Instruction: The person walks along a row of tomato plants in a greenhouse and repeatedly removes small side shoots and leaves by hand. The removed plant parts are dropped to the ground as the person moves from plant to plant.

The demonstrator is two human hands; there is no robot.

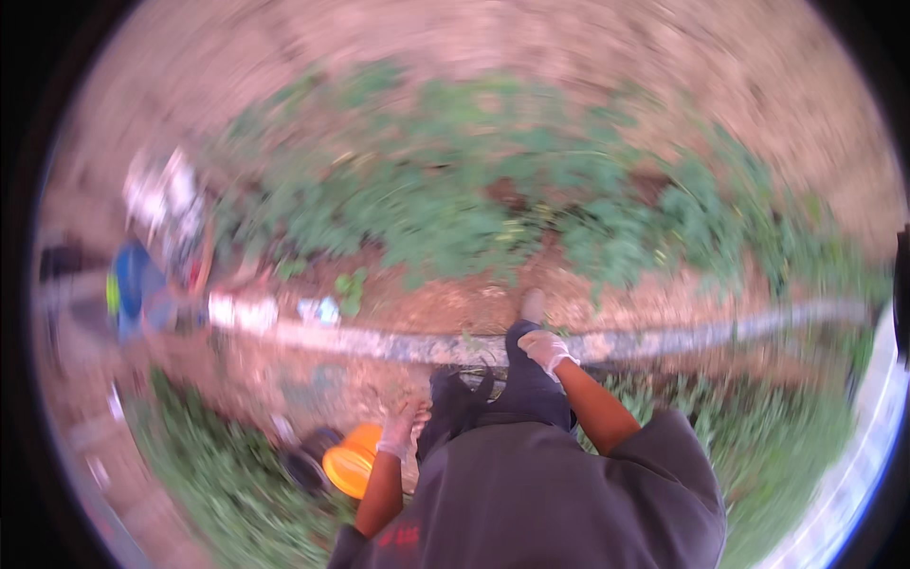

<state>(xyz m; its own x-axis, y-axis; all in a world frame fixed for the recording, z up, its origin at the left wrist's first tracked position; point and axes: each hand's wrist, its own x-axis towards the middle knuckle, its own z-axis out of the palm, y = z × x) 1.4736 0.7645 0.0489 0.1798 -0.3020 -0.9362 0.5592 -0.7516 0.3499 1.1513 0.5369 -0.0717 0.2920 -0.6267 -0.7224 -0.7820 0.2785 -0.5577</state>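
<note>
My left hand (404, 423) wears a thin clear glove and hangs beside my left thigh, near a yellow-orange plastic container (352, 461) standing on the ground. Blur hides how its fingers are set and whether they hold anything. In a similar pale glove, my right hand (546, 348) lies over my right thigh, above a pale concrete kerb (419, 348); its fingers are too blurred to read. One of my feet (533, 306) rests on the brown soil just beyond the kerb. A dark round container (311, 459) sits left of the yellow-orange one.
Beyond the kerb grows a wide bed of leafy green plants (455, 213). Taller grass (213, 441) stands at the lower left, and more at the lower right. At far left are a blurred blue object (138, 288), white bags or sheets (167, 188) and pale litter (318, 311).
</note>
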